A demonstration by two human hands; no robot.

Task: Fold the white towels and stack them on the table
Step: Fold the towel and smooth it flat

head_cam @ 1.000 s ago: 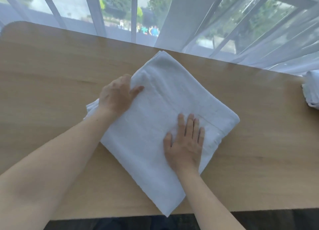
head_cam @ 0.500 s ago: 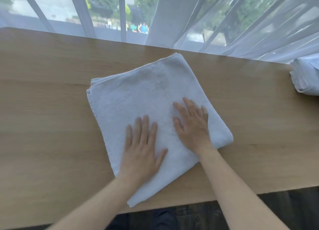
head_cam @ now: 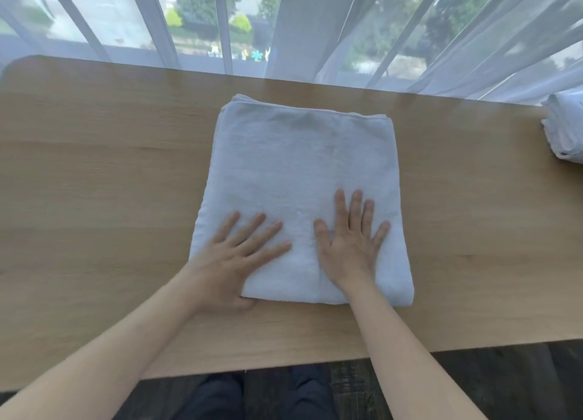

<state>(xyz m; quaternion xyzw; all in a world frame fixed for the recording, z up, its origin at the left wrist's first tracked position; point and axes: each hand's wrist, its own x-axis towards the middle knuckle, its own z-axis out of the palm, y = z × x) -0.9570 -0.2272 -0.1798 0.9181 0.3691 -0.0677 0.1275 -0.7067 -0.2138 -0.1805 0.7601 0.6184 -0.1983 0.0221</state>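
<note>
A folded towel (head_cam: pixel 299 180) is laid at the middle of the counter (head_cam: pixel 94 183). Both hands are placed flat on its near part, the left hand (head_cam: pixel 230 262) beside the right hand (head_cam: pixel 350 246). Another towel (head_cam: pixel 564 129) is set well apart at the far right edge.

Bare table (head_cam: pixel 94 183) left of towel (head_cam: pixel 299 173); towel pile (head_cam: pixel 564 129) blocks far right.

Second white bundle (head_cam: pixel 564 126), well right of the folded towel (head_cam: pixel 299 180): cut by the frame's right edge, form unclear. Worktop (head_cam: pixel 94 183) runs off both sides. Towel's near left corner hidden under left hand (head_cam: pixel 230 262). Layer count at far edge too fine to tell.
</note>
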